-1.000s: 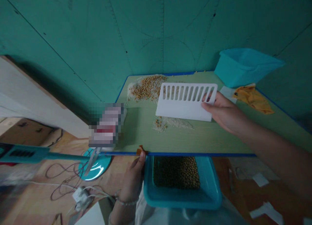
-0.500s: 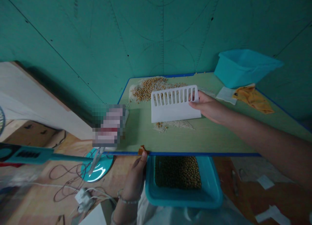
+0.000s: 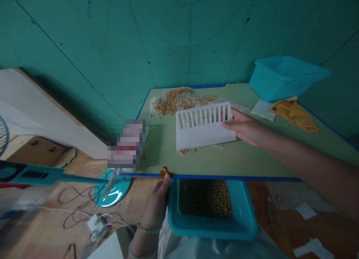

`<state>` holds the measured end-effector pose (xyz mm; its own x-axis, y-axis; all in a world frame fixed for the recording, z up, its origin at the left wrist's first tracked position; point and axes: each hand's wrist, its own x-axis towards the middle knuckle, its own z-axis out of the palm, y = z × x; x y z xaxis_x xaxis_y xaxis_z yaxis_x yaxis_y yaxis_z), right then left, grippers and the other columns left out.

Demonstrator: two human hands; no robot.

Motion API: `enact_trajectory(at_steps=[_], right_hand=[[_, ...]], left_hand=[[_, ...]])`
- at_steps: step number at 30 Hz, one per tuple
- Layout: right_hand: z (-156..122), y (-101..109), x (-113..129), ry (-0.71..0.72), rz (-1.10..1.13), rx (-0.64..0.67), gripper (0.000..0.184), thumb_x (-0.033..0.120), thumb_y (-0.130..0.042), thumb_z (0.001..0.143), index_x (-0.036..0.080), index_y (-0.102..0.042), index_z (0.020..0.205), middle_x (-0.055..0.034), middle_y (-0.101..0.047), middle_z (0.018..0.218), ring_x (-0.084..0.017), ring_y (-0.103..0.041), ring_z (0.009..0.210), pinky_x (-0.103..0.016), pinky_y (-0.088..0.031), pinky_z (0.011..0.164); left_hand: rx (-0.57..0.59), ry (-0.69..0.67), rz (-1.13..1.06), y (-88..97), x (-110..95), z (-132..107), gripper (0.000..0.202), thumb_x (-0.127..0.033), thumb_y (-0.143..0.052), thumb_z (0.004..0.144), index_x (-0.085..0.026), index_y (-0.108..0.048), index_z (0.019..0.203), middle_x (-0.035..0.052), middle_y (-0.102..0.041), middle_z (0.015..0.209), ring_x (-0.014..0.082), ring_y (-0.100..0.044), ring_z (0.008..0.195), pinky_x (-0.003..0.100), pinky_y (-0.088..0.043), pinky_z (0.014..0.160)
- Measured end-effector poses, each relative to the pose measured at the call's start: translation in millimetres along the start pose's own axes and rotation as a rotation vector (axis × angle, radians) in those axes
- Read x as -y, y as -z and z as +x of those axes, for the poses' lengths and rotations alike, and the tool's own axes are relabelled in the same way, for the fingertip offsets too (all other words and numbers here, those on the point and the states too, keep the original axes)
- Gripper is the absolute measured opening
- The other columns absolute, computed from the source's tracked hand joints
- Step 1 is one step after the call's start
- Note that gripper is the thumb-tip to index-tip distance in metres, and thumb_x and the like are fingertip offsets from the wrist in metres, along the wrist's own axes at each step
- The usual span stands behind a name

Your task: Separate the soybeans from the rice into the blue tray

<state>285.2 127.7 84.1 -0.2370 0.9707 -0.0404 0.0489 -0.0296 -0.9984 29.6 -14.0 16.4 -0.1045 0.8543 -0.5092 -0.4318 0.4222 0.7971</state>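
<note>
My right hand (image 3: 244, 127) is closed on the right end of a white slotted plastic board (image 3: 206, 135). The board stands tilted over the table (image 3: 252, 158), its lower edge close to a small patch of soybeans and pale grains (image 3: 187, 151). Behind it spreads a larger heap of soybeans (image 3: 175, 98) on pale grains. At the table's front edge, my left hand (image 3: 158, 199) grips the left rim of a blue basin (image 3: 242, 229), its other fingers hidden. The thumb touches a small brown scrap (image 3: 163, 171). Dark green beans and soybeans lie inside the basin.
A blue bin (image 3: 272, 81) stands at the back right, near a white cloth (image 3: 263, 109) and a yellow cloth (image 3: 295, 115). A blurred-out device (image 3: 127, 145) sits at the table's left end. Cables (image 3: 75, 206) and a teal stand base (image 3: 112, 191) are on the floor.
My right hand has drawn the slotted board slightly toward the table's front edge, covering more of the small grain patch. My left hand and the basin stay in place.
</note>
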Motion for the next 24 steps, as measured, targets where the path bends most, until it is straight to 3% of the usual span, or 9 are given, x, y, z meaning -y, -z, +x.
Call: enact_trajectory(at_steps=[6, 10, 16, 24], right_hand=[[-11, 0, 3, -0.057, 0.020, -0.006, 0.019, 0.022, -0.066, 0.072, 0.027, -0.052, 0.085, -0.0001, -0.064, 0.087, -0.026, -0.063, 0.094, -0.052, -0.044, 0.095], [-17, -1, 0, -0.089, -0.024, -0.012, 0.019, 0.024, -0.065, 0.073, 0.027, -0.054, 0.089, -0.0013, -0.067, 0.092, -0.028, -0.063, 0.100, -0.052, -0.043, 0.099], [-26, -2, -3, -0.081, 0.033, 0.042, 0.027, 0.027, -0.065, 0.076, 0.029, -0.059, 0.102, -0.0031, -0.072, 0.108, -0.030, -0.062, 0.113, -0.052, -0.044, 0.102], [-36, -6, -6, -0.091, 0.043, 0.033, 0.034, 0.027, -0.064, 0.078, 0.027, -0.059, 0.111, -0.0045, -0.072, 0.112, -0.030, -0.063, 0.113, -0.051, -0.047, 0.099]], left_hand=[[-0.021, 0.026, 0.018, 2.6, 2, 1, 0.053, -0.060, -0.081, 0.060, -0.020, -0.078, 0.095, 0.0068, -0.084, 0.083, 0.0357, -0.060, 0.127, 0.050, -0.039, 0.113], [0.005, 0.020, -0.021, 0.4, 0, -1, 0.055, -0.058, -0.084, 0.058, -0.018, -0.078, 0.094, 0.0081, -0.084, 0.090, 0.0350, -0.060, 0.126, 0.047, -0.038, 0.115], [0.014, 0.084, -0.061, -1.1, -3, -4, 0.056, -0.057, -0.084, 0.058, -0.017, -0.077, 0.096, 0.0102, -0.083, 0.098, 0.0349, -0.059, 0.128, 0.051, -0.028, 0.120], [0.011, 0.089, -0.092, -1.6, -3, -4, 0.055, -0.054, -0.086, 0.056, -0.016, -0.077, 0.095, 0.0107, -0.083, 0.098, 0.0360, -0.060, 0.126, 0.050, -0.036, 0.116]])
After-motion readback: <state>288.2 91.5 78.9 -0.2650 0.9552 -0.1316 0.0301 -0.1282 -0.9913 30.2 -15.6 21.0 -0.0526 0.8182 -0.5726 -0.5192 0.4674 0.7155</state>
